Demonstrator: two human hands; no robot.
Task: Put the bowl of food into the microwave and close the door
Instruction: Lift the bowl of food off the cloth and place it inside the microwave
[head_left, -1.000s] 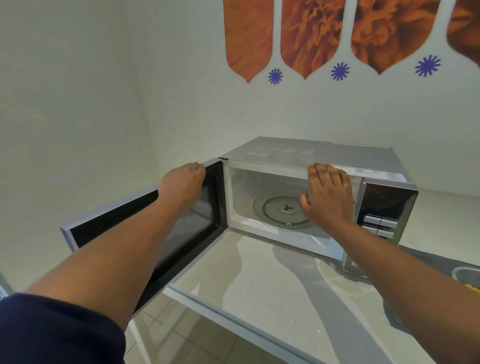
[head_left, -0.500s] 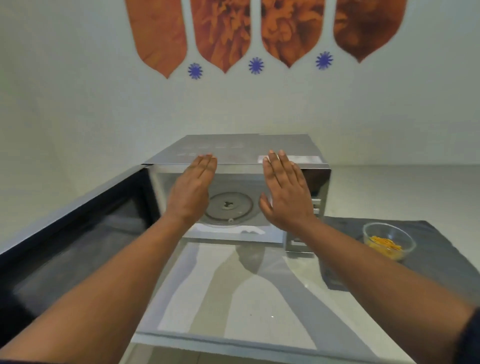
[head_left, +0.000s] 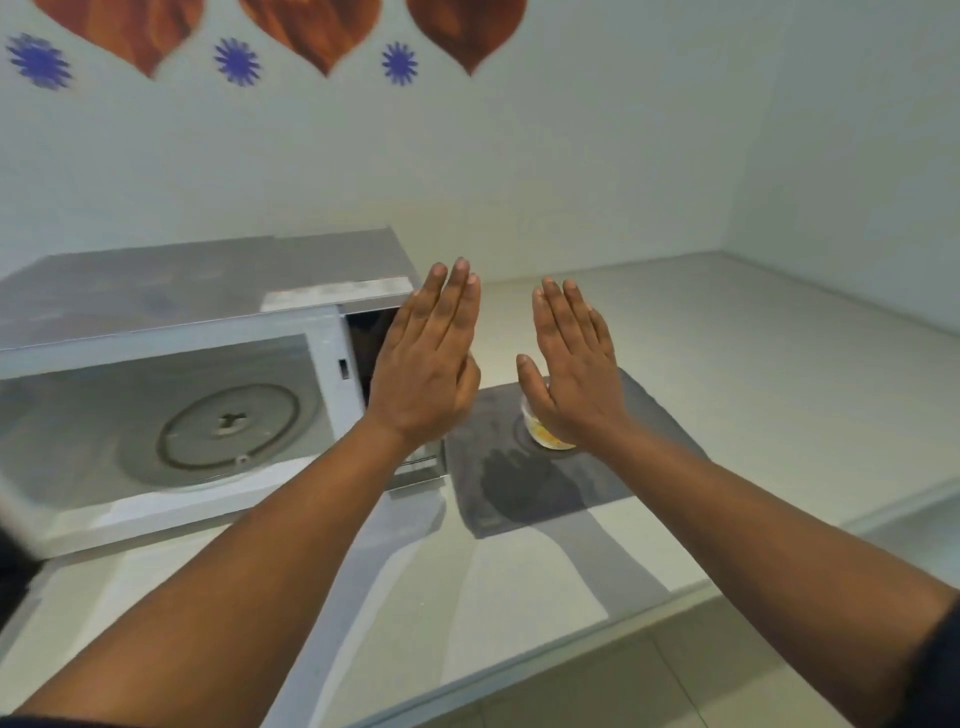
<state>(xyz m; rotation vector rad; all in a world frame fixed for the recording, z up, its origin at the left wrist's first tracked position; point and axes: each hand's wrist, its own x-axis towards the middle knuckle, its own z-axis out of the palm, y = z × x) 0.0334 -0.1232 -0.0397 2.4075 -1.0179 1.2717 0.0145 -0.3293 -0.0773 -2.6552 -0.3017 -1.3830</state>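
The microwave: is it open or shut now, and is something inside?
Open. The microwave shows its bare cavity and the turntable with nothing on it. The bowl is outside, on the grey mat.

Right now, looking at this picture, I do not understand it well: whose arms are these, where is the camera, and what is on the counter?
The camera sits on a person's head and looks forward and down, so the two arms are that person's own. The left hand and the right hand are bare, with flat, open fingers, and they hold nothing. On the left of the pale counter stands a microwave. Its inside shows, with a round glass turntable. To its right lies a grey mat. On the mat stands a clear bowl of yellow food, partly hidden behind the right hand. The bowl is not yet in the microwave.
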